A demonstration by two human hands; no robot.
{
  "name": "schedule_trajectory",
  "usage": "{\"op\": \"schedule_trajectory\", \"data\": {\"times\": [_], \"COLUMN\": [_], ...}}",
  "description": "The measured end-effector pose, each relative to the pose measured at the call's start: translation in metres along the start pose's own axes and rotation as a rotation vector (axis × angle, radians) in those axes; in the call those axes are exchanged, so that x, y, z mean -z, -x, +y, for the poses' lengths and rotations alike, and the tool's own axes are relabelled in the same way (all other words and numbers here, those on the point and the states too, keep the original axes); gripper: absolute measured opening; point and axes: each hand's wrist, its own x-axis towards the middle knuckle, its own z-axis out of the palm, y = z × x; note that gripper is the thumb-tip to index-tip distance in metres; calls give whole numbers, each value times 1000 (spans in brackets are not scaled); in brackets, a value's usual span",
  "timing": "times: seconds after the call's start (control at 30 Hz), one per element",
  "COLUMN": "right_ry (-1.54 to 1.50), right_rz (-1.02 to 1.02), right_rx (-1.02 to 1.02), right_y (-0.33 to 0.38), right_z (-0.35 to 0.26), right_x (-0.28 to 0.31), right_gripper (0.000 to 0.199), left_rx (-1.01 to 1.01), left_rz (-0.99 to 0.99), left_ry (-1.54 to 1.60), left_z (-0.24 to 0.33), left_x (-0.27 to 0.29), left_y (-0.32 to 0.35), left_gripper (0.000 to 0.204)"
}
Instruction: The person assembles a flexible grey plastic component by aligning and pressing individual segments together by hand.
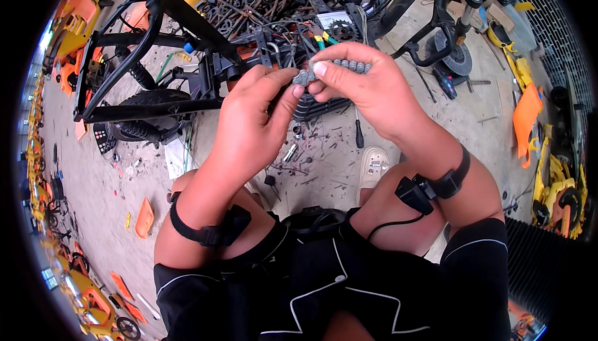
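Both hands hold a grey chain [304, 78] up in the air, above the concrete floor [330, 182] and clear of it, in front of the seated person's knees. The left hand [261, 116] has thumb and forefinger pinched together on one end of the links; the right hand [369, 88] is clamped on the chain close beside it, thumb laid over the links, and a further run of chain shows just beyond the thumb along the fingers. The two hands nearly meet, fingertips facing. Below them on the floor lie a screwdriver [359, 136] with a dark handle and a small shiny metal piece [290, 153]. A black frame [134, 113] stands on the left, and a heap of rusty metal parts [249, 1] lies toward the floor's far edge. Near the floor's left edge lies an orange panel [144, 218]; yellow and orange parts [557, 194] line the right edge.
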Motion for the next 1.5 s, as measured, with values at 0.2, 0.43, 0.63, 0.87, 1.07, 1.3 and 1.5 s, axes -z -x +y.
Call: {"op": "schedule_trajectory", "data": {"times": [0.2, 0.43, 0.63, 0.87, 1.07, 1.3, 1.5], "right_ry": [-85, -356, -314, -263, -191, -130, -213], "right_rz": [-17, -43, -46, -54, -65, -90, -82], "right_rx": [-26, -83, -65, -63, -79, -81, -113], "right_y": [-1, -2, 1, 2, 2, 1, 2], "right_z": [1, 8, 4, -1, -1, 12, 9], "right_x": [-2, -1, -3, -4, -3, -6, -6], "right_gripper": [24, 24, 26, 24, 24, 27, 27], "left_rx": [196, 31, 46, -11, 55, -27, 33], "left_rz": [81, 44, -3, -39, 17, 7, 5], "left_ry": [333, 139, 167, 24, 69, -37, 37], "left_z": [0, -1, 6, 10, 8, 3, 6], "left_x": [-3, 6, 9, 15, 12, 15, 16], "left_y": [3, 2, 0, 0, 5, 3, 3], "left_gripper": [22, 29, 35, 32, 30, 25, 25]}}
